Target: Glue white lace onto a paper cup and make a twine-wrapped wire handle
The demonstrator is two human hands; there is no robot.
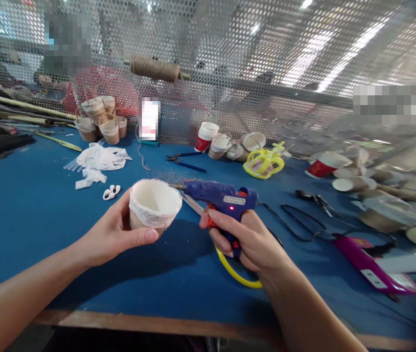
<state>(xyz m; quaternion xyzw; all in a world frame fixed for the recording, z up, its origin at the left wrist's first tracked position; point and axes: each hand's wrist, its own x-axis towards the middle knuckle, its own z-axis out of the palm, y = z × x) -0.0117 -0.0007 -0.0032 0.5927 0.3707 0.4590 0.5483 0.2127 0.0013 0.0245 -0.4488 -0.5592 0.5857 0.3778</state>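
Note:
My left hand (120, 230) is wrapped round a paper cup (149, 217) with a brown lower part and a white lace band below its rim. The cup is held tilted slightly above the table, its white inside showing. In my right hand (244, 234) is a blue hot glue gun (215, 191) with a lit red light, my fingers round its handle by the orange trigger. The gun's nozzle points left and is close to the cup's rim; I cannot tell whether they touch. A yellow loop (235, 274) shows below the gun.
On the blue table (130, 293) lie white lace scraps (101, 159), pliers (188, 161) and a yellow crown-shaped piece (263, 164). Finished-looking cups (108, 131) stand back left, others lie right. A purple power strip (369, 266) and black cord are at right. Perforated metal forms the back.

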